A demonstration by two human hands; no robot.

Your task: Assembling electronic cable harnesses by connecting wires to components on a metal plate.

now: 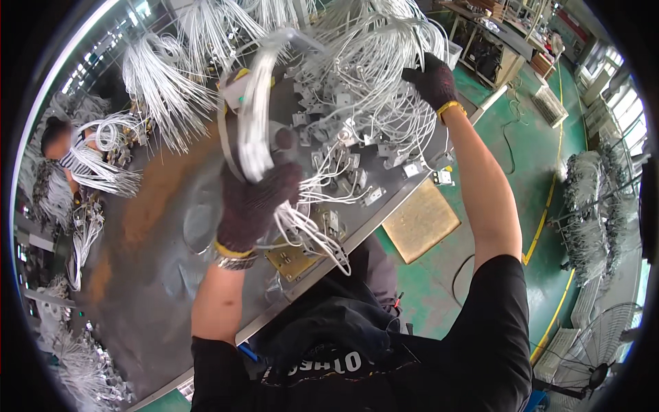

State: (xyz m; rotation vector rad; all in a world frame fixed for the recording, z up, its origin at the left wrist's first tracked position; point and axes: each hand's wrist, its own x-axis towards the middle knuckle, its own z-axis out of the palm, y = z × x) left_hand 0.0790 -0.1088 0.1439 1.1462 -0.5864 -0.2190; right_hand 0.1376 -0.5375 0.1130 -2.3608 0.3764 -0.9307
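Note:
My left hand (259, 202), in a dark knitted glove with a yellow cuff, is closed round a bundle of white cables (255, 127). The upper part of this bundle is smeared by motion, and loops of its cables (309, 230) hang out below the hand. At the right side of a large heap of white cables (384, 62), my right hand (434, 82) reaches up, gloved the same way. Its thumb and fingers are spread apart against the cables. Small metal-and-white connector boxes (350, 172) sit at the cable ends on the dark metal table (165, 233).
A brass-coloured plate (292, 262) lies by the table's near edge. Below that edge stands a tan square board (421, 221). Another person (68, 147) works among cable bundles at the far left. A fan (600, 350) and a cable rack (590, 213) stand to the right.

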